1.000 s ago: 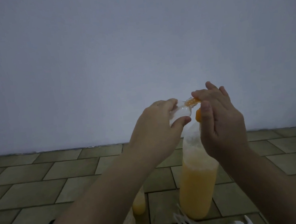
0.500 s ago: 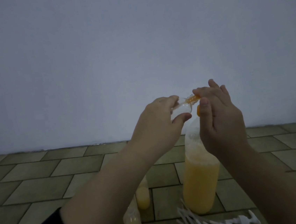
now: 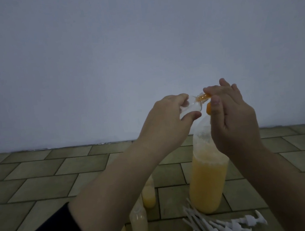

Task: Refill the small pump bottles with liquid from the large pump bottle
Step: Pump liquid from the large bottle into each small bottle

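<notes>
A person's left hand (image 3: 168, 117) grips a small clear plastic bottle (image 3: 62, 121), tipped on its side with its neck held to the orange spout (image 3: 207, 102) of a tall clear pump bottle of orange liquid (image 3: 207, 181), likely to catch each squirt. The right hand (image 3: 234, 118) curls over the pump head, apparently pressing it. The tall bottle stands on the tiled floor (image 3: 42, 183) near its front edge, beside filled small bottles (image 3: 148, 194) and loose white pump tops (image 3: 225, 226), probably awaiting refitting.
</notes>
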